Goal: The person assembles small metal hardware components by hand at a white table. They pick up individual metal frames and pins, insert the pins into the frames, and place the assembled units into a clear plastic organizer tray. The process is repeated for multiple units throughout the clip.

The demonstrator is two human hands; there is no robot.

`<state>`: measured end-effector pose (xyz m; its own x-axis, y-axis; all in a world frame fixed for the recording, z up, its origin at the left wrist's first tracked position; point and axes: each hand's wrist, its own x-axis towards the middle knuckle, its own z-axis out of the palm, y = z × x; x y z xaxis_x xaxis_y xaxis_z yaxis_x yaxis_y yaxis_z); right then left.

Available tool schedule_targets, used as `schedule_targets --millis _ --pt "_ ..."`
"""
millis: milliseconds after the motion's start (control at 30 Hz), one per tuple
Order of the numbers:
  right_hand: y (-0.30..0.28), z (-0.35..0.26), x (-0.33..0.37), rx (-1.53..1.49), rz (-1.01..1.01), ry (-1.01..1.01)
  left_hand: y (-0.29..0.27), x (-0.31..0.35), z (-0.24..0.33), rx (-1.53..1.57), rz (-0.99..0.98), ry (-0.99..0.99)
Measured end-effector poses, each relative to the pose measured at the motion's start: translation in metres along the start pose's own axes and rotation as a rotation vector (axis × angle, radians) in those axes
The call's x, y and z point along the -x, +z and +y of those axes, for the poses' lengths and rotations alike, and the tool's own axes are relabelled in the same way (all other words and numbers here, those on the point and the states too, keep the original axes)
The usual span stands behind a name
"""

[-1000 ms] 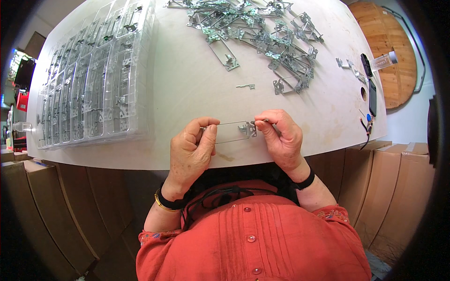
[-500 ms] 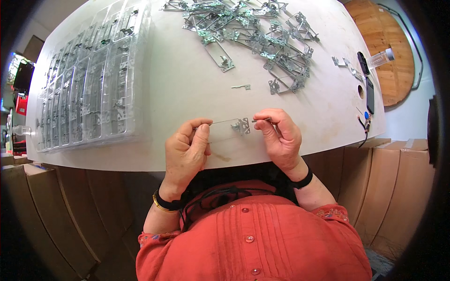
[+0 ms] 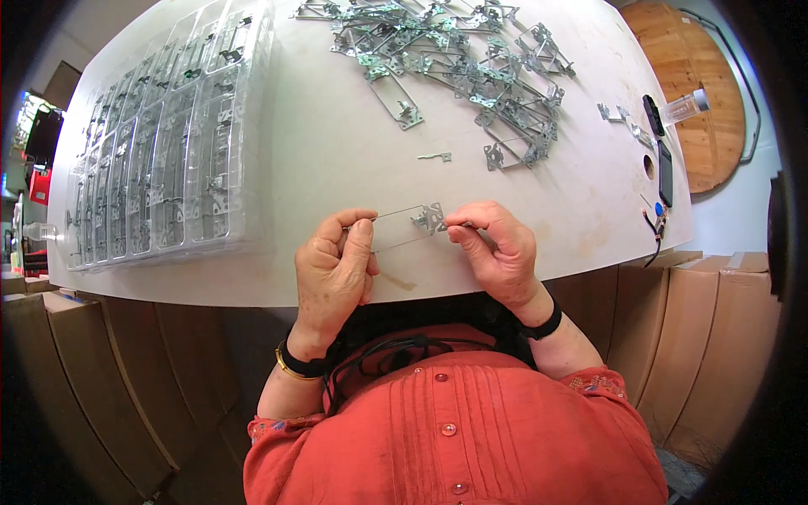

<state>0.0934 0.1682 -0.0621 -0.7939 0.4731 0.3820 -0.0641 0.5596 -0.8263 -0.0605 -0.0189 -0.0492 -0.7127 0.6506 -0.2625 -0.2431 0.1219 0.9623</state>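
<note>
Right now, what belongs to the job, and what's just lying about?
Seemingly in use:
silvery wire-framed metal bracket in the left hand
heap of similar brackets
clear plastic compartment tray

Seemingly idle:
clear cylindrical lidded bottle
black rectangular device

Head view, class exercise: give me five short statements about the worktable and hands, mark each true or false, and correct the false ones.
1. The left hand holds a metal wire frame. True.
2. The clear plastic tray stands to the right of both hands. False: the clear plastic tray stands to their left.
3. A small flat metal piece lies on the table between the hands and the pile of metal parts. True.
4. The right hand rests on that pile. False: the right hand pinches a small dark part near the frame's bracket end.
5. A black band is on each wrist. True.
</note>
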Motion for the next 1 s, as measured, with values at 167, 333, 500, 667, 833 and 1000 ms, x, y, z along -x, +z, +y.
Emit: schedule_targets --millis 167,333,500,667,833,1000 --pt "0.0017 0.0016 -0.0003 0.040 0.014 -0.010 -0.0002 0.0003 0.0009 0.000 -0.004 -0.004" --pt "0.0019 0.0015 -0.0008 0.064 0.018 -0.006 -0.0008 0.0001 -0.0006 0.026 -0.010 -0.017" --pt "0.0018 0.0018 0.0013 0.010 0.020 0.059 -0.0007 0.0000 -0.0010 0.030 -0.013 -0.017" --pt "0.0022 0.0004 -0.0029 0.070 0.016 -0.030 -0.0005 -0.0003 -0.0004 0.027 -0.012 -0.025" --pt "0.0023 0.0003 -0.0031 0.071 0.009 -0.040 -0.0006 -0.0003 -0.0016 0.013 -0.008 -0.016" --pt "0.0007 0.0023 -0.0023 0.092 0.004 -0.062 -0.0005 -0.0003 -0.0020 0.011 -0.008 -0.001"
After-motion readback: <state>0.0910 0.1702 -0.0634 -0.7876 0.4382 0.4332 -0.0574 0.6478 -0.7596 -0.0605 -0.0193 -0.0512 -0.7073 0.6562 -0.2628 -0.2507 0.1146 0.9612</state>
